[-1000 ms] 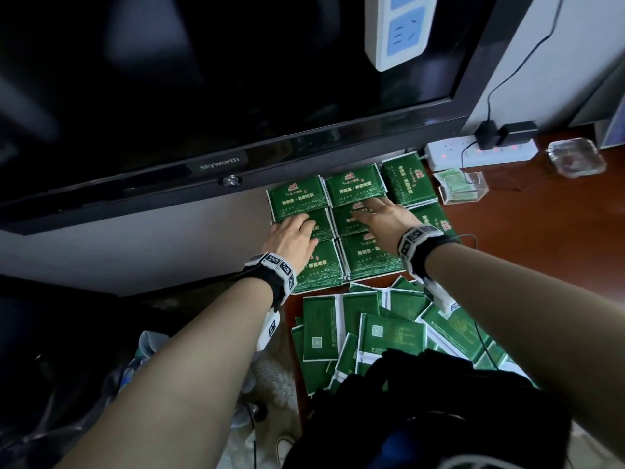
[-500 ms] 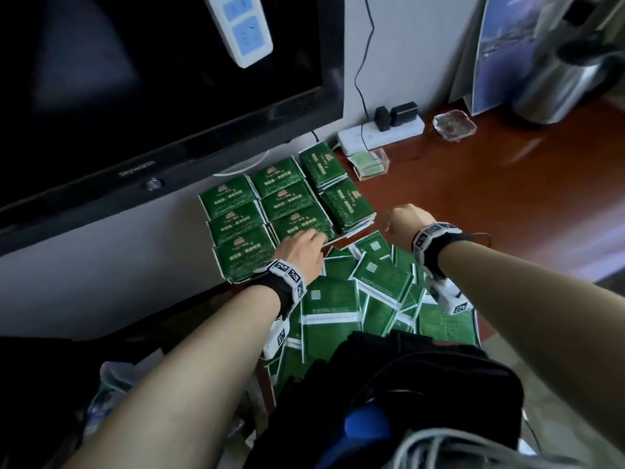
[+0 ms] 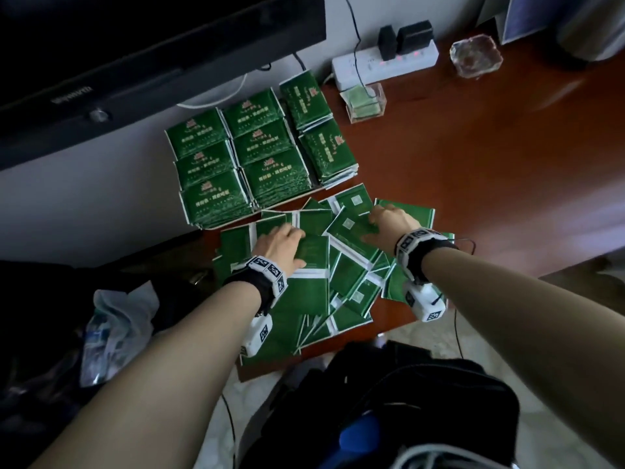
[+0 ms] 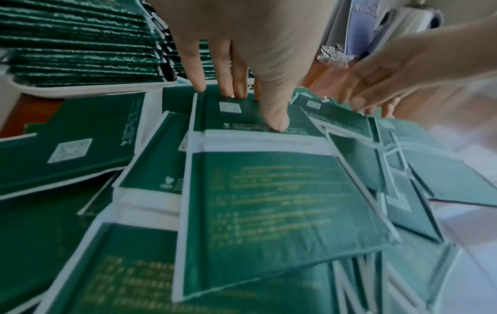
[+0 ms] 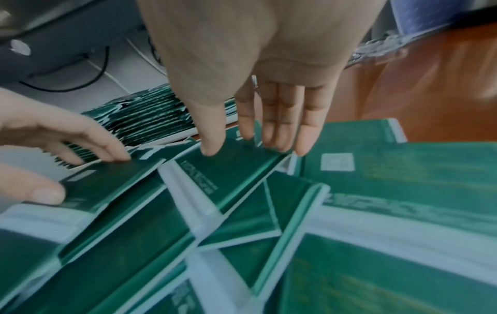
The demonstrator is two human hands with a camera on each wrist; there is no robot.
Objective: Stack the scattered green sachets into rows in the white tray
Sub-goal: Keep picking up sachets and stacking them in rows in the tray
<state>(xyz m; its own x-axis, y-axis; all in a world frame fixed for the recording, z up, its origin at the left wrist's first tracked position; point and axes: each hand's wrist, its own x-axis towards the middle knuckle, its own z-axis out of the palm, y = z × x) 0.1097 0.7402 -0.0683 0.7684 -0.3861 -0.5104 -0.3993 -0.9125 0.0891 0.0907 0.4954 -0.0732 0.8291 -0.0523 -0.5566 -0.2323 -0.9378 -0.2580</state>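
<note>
Reddish tabletop (image 3: pixel 473 170), near edge: my left hand (image 3: pixel 282 247) and right hand (image 3: pixel 389 221) lie flat-fingered on loose sachets (image 3: pixel 351 265), gripping nothing; I should square several before lifting toward the tray (image 4: pixel 80 90).

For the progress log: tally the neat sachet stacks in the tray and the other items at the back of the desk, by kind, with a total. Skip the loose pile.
Sachet stacks: 8
Power strip: 1
Black plugs: 2
Clear holder: 1
Glass ashtray: 1
Total: 13
</note>
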